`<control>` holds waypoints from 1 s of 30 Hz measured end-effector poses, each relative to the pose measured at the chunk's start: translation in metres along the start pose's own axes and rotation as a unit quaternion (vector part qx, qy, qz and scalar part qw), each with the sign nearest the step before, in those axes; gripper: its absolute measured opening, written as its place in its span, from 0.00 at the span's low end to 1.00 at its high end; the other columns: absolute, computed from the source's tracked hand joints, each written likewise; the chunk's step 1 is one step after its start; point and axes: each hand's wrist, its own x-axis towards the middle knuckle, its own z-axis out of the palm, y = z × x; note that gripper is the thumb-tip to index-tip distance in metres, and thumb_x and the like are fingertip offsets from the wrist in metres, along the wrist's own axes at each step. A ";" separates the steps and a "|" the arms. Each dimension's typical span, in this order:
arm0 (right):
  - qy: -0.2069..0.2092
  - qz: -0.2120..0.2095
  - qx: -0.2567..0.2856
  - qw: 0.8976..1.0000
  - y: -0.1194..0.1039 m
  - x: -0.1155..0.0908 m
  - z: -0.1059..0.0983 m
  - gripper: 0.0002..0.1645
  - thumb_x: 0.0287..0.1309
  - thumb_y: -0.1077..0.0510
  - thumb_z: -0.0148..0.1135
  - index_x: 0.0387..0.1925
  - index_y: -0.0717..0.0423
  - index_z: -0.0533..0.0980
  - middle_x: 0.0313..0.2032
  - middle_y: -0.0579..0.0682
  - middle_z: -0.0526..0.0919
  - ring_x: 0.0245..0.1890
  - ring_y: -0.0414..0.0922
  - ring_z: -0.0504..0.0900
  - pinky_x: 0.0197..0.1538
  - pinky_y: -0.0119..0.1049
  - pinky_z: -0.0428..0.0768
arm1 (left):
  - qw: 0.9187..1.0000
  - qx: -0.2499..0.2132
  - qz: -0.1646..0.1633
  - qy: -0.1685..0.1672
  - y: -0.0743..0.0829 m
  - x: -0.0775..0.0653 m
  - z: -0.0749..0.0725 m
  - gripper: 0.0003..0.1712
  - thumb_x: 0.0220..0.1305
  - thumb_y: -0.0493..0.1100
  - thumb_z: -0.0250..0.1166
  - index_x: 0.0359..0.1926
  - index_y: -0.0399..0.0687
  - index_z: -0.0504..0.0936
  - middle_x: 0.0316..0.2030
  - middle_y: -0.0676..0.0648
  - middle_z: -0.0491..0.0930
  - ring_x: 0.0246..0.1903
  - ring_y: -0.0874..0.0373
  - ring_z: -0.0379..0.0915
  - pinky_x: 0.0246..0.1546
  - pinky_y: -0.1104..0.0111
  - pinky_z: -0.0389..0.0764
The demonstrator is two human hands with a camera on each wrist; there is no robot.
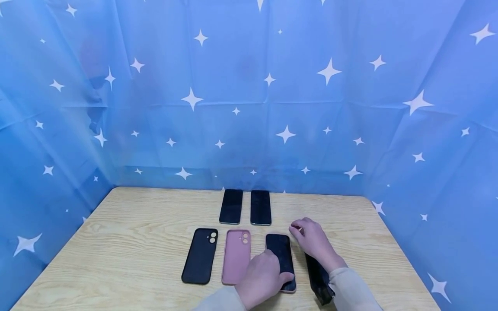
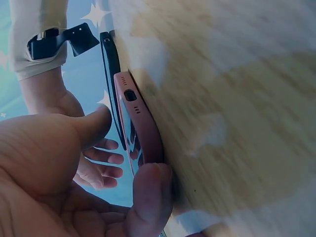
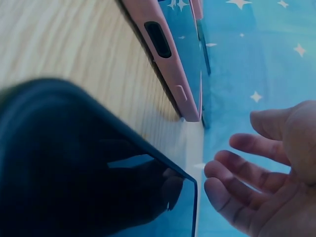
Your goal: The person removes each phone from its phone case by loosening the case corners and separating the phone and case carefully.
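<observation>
In the head view my left hand is at a phone in a pink case, screen up on the table. In the left wrist view an index fingertip rests against the case's side, and the thumb reaches across the lower screen; the other fingers are largely hidden. My right hand hovers to the right of that phone, fingers loosely bent around nothing. Beneath its wrist lies a black phone, partly covered by the forearm in the head view.
An empty black phone case and an empty pink phone case lie left of the pink-cased phone. Two bare phones lie side by side at the back edge of the wooden table. A blue starry curtain surrounds it.
</observation>
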 end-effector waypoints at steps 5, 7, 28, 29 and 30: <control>-0.007 0.002 0.003 1.000 0.001 -0.002 0.000 0.11 0.71 0.58 0.63 0.47 0.60 0.85 0.40 0.53 0.83 0.35 0.46 0.81 0.40 0.46 0.83 | 0.999 0.037 0.015 0.033 0.001 0.001 0.004 0.42 0.56 0.70 0.73 0.43 0.30 0.86 0.42 0.39 0.84 0.34 0.53 0.82 0.35 0.62 0.86; -0.008 0.003 0.005 1.000 0.002 -0.003 0.000 0.11 0.71 0.58 0.63 0.47 0.60 0.85 0.40 0.53 0.83 0.34 0.45 0.81 0.40 0.46 0.83 | 0.997 0.054 0.021 0.051 0.002 0.001 0.006 0.42 0.53 0.70 0.75 0.42 0.31 0.86 0.39 0.40 0.83 0.32 0.54 0.81 0.33 0.64 0.85; -0.003 0.009 0.020 1.000 0.010 -0.005 -0.001 0.13 0.72 0.57 0.62 0.50 0.61 0.84 0.43 0.56 0.84 0.38 0.50 0.84 0.42 0.48 0.84 | 0.997 -0.017 -0.022 0.073 -0.001 0.005 0.008 0.45 0.44 0.69 0.81 0.43 0.32 0.80 0.26 0.44 0.77 0.25 0.51 0.79 0.27 0.60 0.81; -0.001 0.008 0.021 1.000 0.010 -0.005 -0.001 0.13 0.72 0.57 0.62 0.49 0.61 0.84 0.43 0.55 0.84 0.38 0.50 0.84 0.42 0.48 0.84 | 0.997 -0.022 -0.023 0.066 -0.002 0.005 0.007 0.44 0.44 0.69 0.81 0.41 0.33 0.80 0.26 0.45 0.77 0.24 0.51 0.78 0.26 0.61 0.80; 0.000 0.008 0.021 1.000 0.011 -0.005 -0.001 0.13 0.72 0.58 0.62 0.49 0.61 0.84 0.43 0.55 0.84 0.38 0.50 0.84 0.42 0.48 0.84 | 0.997 -0.028 -0.024 0.061 -0.002 0.005 0.007 0.42 0.45 0.69 0.81 0.39 0.34 0.80 0.26 0.45 0.76 0.24 0.52 0.78 0.25 0.61 0.80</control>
